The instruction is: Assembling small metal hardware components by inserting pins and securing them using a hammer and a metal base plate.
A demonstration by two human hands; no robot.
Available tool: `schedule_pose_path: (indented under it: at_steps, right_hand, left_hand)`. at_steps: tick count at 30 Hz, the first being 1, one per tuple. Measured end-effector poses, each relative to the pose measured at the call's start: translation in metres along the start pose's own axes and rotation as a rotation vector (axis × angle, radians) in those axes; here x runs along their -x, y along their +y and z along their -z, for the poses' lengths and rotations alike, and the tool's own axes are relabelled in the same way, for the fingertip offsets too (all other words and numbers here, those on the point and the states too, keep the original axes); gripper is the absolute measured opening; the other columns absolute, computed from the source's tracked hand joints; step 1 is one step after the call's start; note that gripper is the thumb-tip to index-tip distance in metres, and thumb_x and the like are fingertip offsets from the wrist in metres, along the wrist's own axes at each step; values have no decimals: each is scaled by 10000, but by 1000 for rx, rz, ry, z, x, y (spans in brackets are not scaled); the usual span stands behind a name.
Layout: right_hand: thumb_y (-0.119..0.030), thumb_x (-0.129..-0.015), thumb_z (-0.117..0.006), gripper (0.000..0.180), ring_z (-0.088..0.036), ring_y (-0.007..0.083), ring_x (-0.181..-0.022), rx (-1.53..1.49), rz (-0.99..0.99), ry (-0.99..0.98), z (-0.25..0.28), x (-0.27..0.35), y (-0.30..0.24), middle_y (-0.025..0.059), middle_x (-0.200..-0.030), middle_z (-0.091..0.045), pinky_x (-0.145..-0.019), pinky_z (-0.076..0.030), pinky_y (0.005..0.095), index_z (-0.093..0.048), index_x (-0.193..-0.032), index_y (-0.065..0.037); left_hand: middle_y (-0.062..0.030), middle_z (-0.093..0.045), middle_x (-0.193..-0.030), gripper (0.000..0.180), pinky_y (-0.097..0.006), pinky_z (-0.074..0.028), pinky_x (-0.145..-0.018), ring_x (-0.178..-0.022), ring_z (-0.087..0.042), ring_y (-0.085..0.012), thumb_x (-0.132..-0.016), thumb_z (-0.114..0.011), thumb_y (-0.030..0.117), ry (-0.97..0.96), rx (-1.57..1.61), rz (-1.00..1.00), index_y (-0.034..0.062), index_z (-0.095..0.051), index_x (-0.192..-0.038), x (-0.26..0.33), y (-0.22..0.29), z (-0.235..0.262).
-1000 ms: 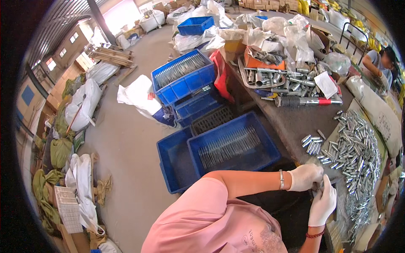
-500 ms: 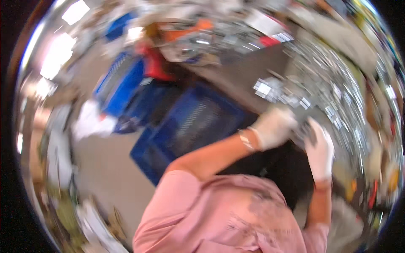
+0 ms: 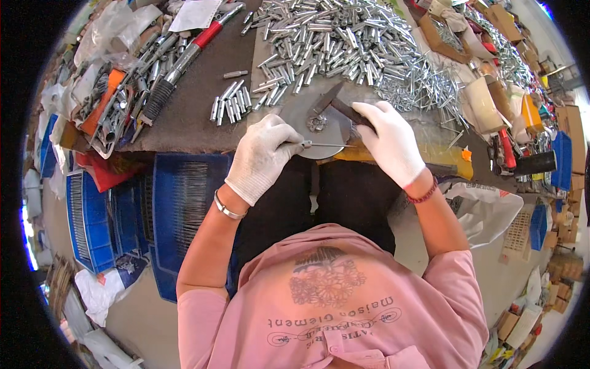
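My left hand (image 3: 264,157), in a white glove, pinches a thin metal rod (image 3: 329,145) by its thicker sleeved end. The rod points right, above the front edge of a round grey metal plate (image 3: 289,114). My right hand (image 3: 390,138), also gloved, is closed round the dark handle of a hammer (image 3: 329,98), whose head lies over the plate. Small shiny metal pieces (image 3: 316,123) sit on the plate by the hammer head. Beyond my left hand, short metal sleeves (image 3: 230,103) lie in a small group.
A large pile of metal sleeves (image 3: 332,40) covers the back of the bench, with thin metal pins (image 3: 424,86) to its right. Tools, including a red-handled one (image 3: 206,35), lie at the left. Blue crates (image 3: 165,227) stand below the bench's left edge.
The view has swung from a blurred, tilted angle to level and sharp. My hands, close together before, are now farther apart, and the rod and hammer show clearly.
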State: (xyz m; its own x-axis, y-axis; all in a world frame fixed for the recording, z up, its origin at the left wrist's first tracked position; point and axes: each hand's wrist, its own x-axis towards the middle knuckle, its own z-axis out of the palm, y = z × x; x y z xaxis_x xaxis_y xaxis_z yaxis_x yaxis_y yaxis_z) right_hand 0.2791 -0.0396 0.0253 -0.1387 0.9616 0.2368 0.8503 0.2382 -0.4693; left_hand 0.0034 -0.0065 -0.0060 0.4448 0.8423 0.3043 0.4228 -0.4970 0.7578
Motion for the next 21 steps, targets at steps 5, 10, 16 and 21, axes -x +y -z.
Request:
schedule_pose_path:
  at_steps: [5, 10, 16, 21]
  right_hand:
    - [-51, -930, -703, 499, -713, 358, -840, -93, 158, 0, 30, 22, -38, 129, -1002, -668, -744, -599, 414, -658, -1402, -206]
    - [32, -900, -732, 557, -712, 342, -857, 83, 183, -58, 35, 24, -55, 118, -1048, -715, -772, -577, 375, -692, -1419, -166]
    - [25, -896, -739, 573, -692, 350, -817, -87, 116, 25, 25, 28, -54, 120, -989, -683, -737, -561, 395, -689, -1424, -192]
    - [3, -908, -732, 549, -679, 331, -777, 162, 110, -165, 31, 30, -61, 106, -936, -654, -705, -559, 395, -693, -1417, -199]
  left_hand:
    - [-120, -674, -892, 119, -428, -547, -755, -861, -686, -339, -799, -839, 26, 26, 7, -37, 43, -756, -882, 1, -4, 1]
    - [-122, -670, -885, 136, -429, -544, -750, -859, -685, -338, -790, -841, 12, 32, 5, -73, 39, -751, -888, -3, 3, 6]
    - [-127, -669, -883, 140, -433, -544, -749, -856, -685, -339, -788, -842, 13, 25, 41, -29, 34, -750, -892, -1, -2, 3]
    - [-125, -672, -889, 138, -428, -543, -760, -860, -684, -338, -791, -838, 18, 20, 32, -10, 37, -753, -897, -1, 4, 6]
